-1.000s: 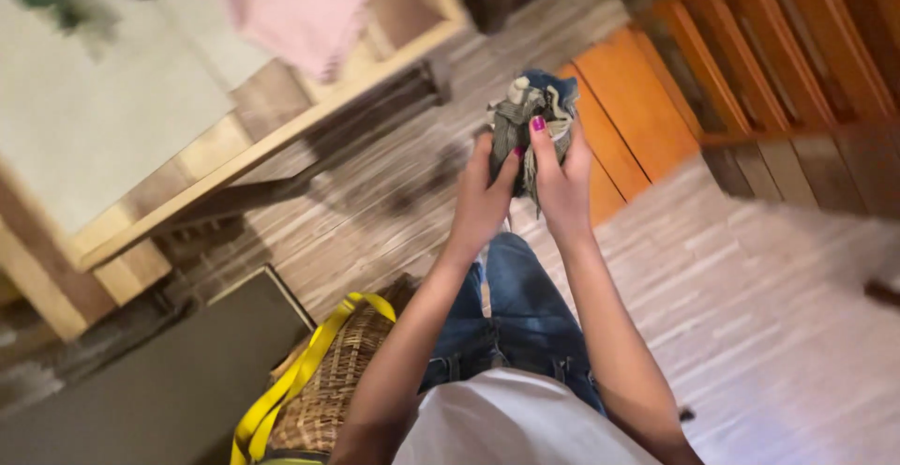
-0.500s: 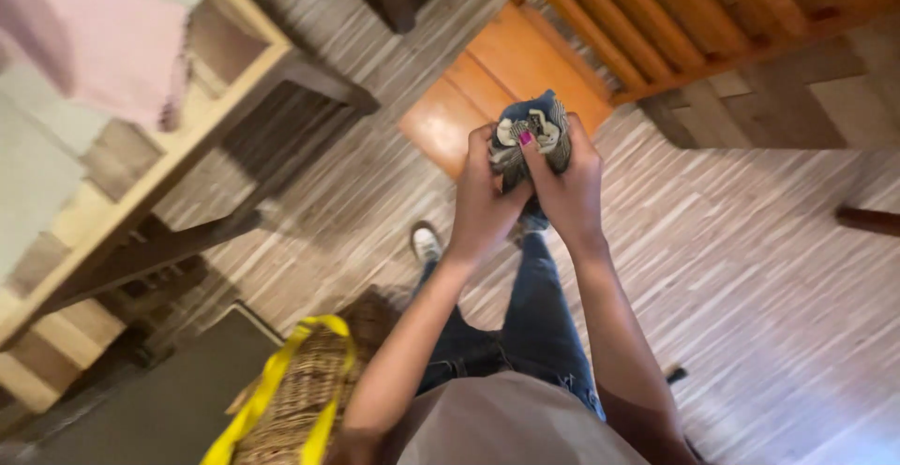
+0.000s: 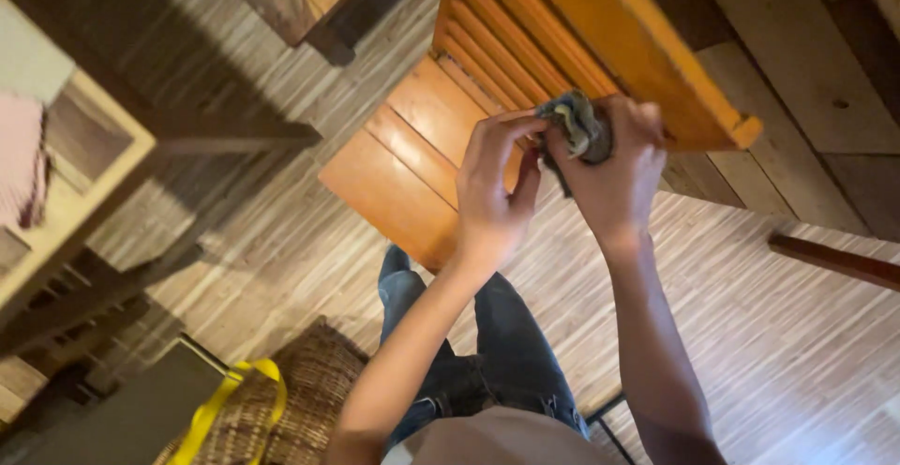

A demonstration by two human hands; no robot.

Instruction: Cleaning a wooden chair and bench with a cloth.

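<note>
- Gripping a bundled grey cloth [image 3: 579,127] above the orange slatted chair [image 3: 441,137], we clamp our right hand [image 3: 614,170] fingers round it.
- Our left hand [image 3: 492,193] fingers pinch its edge.

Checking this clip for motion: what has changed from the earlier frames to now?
Both hands carried the bundled cloth forward over the orange chair; the view swung with them. The left hand and right hand keep gripping it. The wicker basket stays by the legs.
</note>
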